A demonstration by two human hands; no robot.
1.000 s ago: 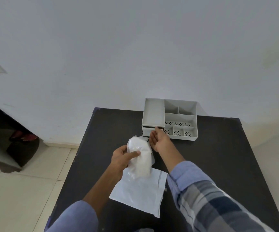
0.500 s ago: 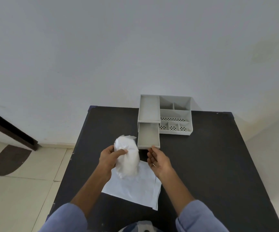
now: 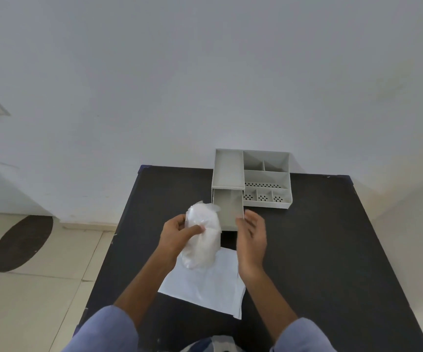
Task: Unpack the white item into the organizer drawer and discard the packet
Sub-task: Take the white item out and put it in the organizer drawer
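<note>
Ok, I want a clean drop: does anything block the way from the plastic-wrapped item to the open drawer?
Nothing visible does. The plastic-wrapped white item in the left hand sits beside the drawer, which looks empty; the right hand is just off its front corner.

One grey plastic desk organizer [image 3: 266, 179] stands on one black rectangular table [image 3: 307, 250], with one drawer [image 3: 228, 209] pulled out. One clear plastic packet of white material [image 3: 201, 240] and one flat white paper sheet [image 3: 205, 285] are present. Two bare hands show.
</note>
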